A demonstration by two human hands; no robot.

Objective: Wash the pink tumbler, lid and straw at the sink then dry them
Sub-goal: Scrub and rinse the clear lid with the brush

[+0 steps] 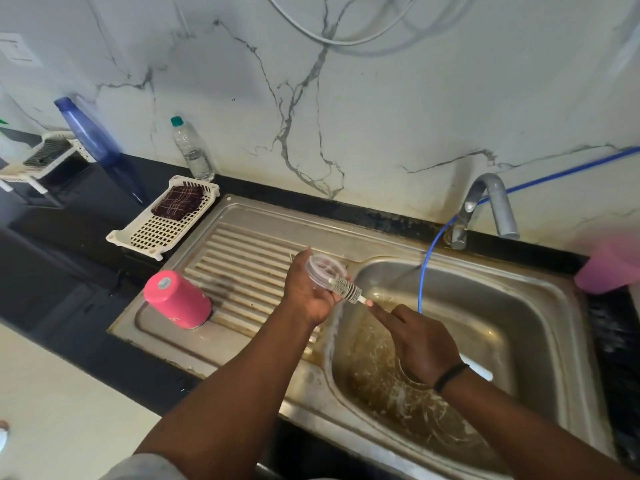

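You stand at the stained stainless-steel sink, with the pink cylindrical tumbler upside down on the ribbed draining board to the left, well apart from your hands. Your left hand has its grip closed around the edge of the clear round plastic lid, held over the basin's left rim, while your right hand grips the white handle of the small bristled bottle brush pressed against the lid. The wet lid could slip from your fingers into the murky water if you scrub too hard; the straw is not visible.
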